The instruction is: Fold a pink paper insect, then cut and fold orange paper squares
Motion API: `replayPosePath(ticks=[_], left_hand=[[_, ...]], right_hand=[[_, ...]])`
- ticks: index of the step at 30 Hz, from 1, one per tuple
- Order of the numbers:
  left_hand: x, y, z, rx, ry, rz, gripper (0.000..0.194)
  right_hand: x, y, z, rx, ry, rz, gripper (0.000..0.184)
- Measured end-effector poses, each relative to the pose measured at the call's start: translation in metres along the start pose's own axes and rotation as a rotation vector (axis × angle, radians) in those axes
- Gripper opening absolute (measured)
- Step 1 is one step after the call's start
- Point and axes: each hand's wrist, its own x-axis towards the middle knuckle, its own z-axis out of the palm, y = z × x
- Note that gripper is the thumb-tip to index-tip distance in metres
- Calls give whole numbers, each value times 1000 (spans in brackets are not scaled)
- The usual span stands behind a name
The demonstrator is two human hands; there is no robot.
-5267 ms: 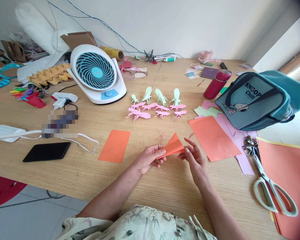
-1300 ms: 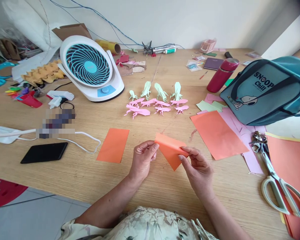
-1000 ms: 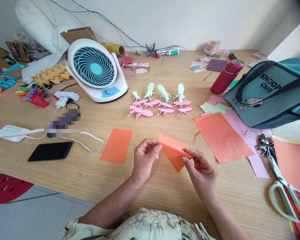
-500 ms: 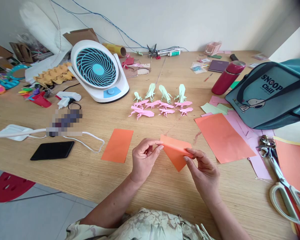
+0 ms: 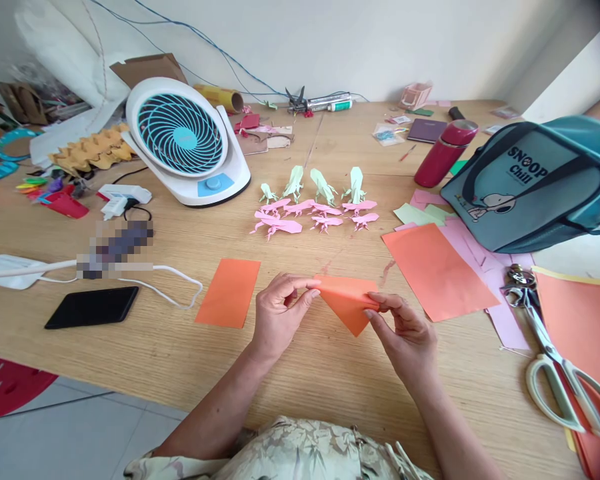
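Note:
Between my hands, just above the table, is a piece of orange paper (image 5: 349, 303) folded over, its pointed end toward me. My left hand (image 5: 283, 313) pinches its left corner between thumb and forefinger. On the other side, my right hand (image 5: 403, 333) grips the right edge with thumb and fingers. A flat orange paper rectangle (image 5: 229, 293) lies on the table to the left. A larger orange sheet (image 5: 437, 270) lies to the right. Beyond my hands stand several folded pink paper insects (image 5: 283, 225) and several pale green ones (image 5: 322, 187).
A white-and-blue fan (image 5: 185, 140) stands at the back left, with a black phone (image 5: 93, 307) nearer the front. On the right are a red flask (image 5: 445, 153), a teal bag (image 5: 525, 180), pink paper scraps (image 5: 507, 327) and large scissors (image 5: 550, 353) over an orange stack.
Since the oldest frame, the orange paper has been turned and its point now faces me. Both hands now hold its upper corners. In the last second the paper tilted slightly; the view shifted.

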Motion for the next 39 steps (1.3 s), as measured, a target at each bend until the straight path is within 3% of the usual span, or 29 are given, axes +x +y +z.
replayPosePath(ticks=[9, 27, 34, 39], left_hand=[[1, 0, 1, -4, 0, 4, 8], [0, 0, 1, 62, -4, 72, 10], [1, 2, 0, 9, 11, -7, 8], [-2, 4, 6, -171, -19, -162, 16]], right_hand=[[1, -2, 0, 47, 46, 35, 21], [4, -4, -5, 21, -6, 10, 7], [6, -7, -7, 113, -47, 78, 9], [5, -10, -6, 181, -10, 72, 10]])
